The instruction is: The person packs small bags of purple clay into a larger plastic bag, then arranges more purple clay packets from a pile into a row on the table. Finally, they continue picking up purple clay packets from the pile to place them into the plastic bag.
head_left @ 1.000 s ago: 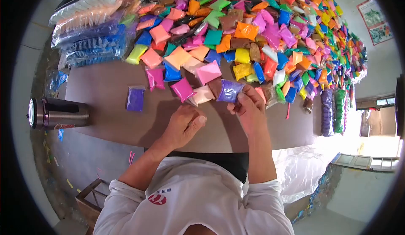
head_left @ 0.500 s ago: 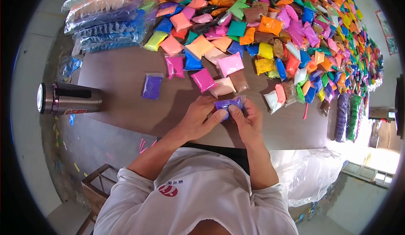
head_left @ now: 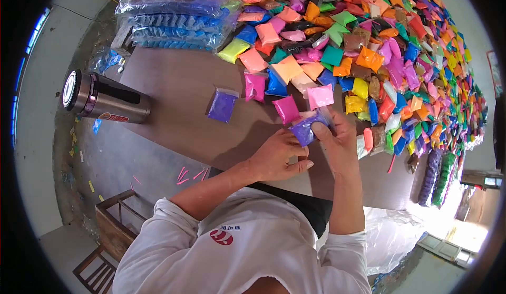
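My right hand [head_left: 338, 138] pinches a small clear packet of purple clay-like stuff [head_left: 305, 130] by its right side, thumb on top. The packet is tilted just above the table. My left hand [head_left: 280, 156] is directly below and left of it, thumb stretched out apart from the bent fingers, fingertips close to the packet's lower corner. Another purple packet [head_left: 222, 105] lies by itself on the table to the left. Beyond my hands lie a magenta packet [head_left: 286, 109] and a light pink packet [head_left: 320, 97]; a pale packet under them is mostly hidden.
A big heap of colourful packets [head_left: 369, 59] covers the back and right of the brown table [head_left: 174, 88]. Bagged strips of blue and peach packets [head_left: 176, 25] are stacked back left. A steel thermos [head_left: 113, 100] lies in view at the left edge, and a wooden stool [head_left: 116, 223] stands below.
My left hand has come off the purple packet and moved down from it. My right hand has carried the packet slightly right. The whole view has shifted and turned.
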`<state>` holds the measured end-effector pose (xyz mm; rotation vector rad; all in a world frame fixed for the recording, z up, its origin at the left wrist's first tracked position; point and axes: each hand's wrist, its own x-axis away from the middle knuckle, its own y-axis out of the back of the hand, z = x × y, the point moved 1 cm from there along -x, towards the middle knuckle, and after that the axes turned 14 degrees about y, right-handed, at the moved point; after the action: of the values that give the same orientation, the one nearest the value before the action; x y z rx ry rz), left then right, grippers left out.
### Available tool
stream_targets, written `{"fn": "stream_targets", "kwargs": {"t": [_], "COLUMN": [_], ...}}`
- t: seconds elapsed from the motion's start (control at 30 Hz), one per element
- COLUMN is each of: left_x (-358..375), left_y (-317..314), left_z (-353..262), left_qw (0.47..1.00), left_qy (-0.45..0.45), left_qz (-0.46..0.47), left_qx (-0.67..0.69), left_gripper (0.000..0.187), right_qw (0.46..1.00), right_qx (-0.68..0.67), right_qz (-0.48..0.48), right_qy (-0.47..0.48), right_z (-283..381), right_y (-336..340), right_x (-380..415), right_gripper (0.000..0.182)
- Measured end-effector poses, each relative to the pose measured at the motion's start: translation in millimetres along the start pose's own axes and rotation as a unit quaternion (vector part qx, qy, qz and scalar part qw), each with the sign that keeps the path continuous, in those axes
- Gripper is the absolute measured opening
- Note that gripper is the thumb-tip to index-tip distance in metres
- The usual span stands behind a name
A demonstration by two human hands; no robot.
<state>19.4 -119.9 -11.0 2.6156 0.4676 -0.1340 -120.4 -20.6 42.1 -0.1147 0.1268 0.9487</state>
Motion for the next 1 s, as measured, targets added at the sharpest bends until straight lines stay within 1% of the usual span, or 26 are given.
{"fn": "stream_targets", "kwargs": {"t": [0.03,0.13,0.23,0.33,0.43,0.53,0.63,0.73,0.83,0.93,1.0], "left_x": [-0.5,3.6,5.3,0.7,-1.9,0.6,-1.4,-2.0,-0.3,4.1,12.5], "left_y": [1.0,2.2,7.6,12.3,10.2,-1.2,3.7,1.9,8.5,13.2,9.3], "left_z": [-0.1,3.1,1.1,-1.0,3.5,5.4,-0.4,0.1,-4.1,-5.2,-1.4], "left_qw": [1.000,0.991,0.947,0.964,0.991,0.995,0.998,0.996,0.986,0.978,0.993], "left_qy": [0.001,0.072,0.174,0.142,0.082,0.047,0.048,0.063,0.136,0.172,0.096], "left_qz": [-0.003,-0.014,0.016,0.032,0.023,-0.047,0.004,-0.015,-0.009,0.019,-0.002], "left_qx": [0.013,0.109,0.270,0.222,0.104,0.072,0.037,0.058,0.100,0.119,0.066], "left_gripper": [0.021,0.025,0.030,0.034,0.039,0.038,0.039,0.042,0.041,0.037,0.032], "right_qw": [1.000,0.999,0.996,0.998,0.994,0.994,0.994,0.983,0.981,0.987,0.995], "right_qx": [0.009,0.009,0.003,-0.005,-0.077,-0.009,0.061,0.159,0.169,0.145,0.086], "right_qz": [0.007,0.018,0.094,0.052,-0.082,-0.104,-0.085,-0.082,-0.058,-0.073,-0.044], "right_qy": [-0.001,0.034,-0.005,-0.024,-0.015,-0.019,-0.018,0.032,0.075,0.001,-0.026], "right_z": [-0.9,5.2,-1.0,-9.3,-5.2,-7.0,-15.3,-23.1,-23.5,-6.0,-1.5], "right_y": [-0.7,-0.2,15.6,5.1,-12.1,-15.5,-8.1,-7.8,-3.1,-2.5,-3.1], "right_x": [-3.1,-4.6,7.8,22.0,31.0,52.1,68.4,64.9,51.5,32.8,19.2], "right_gripper": [0.026,0.024,0.024,0.030,0.036,0.040,0.035,0.030,0.025,0.023,0.021]}}
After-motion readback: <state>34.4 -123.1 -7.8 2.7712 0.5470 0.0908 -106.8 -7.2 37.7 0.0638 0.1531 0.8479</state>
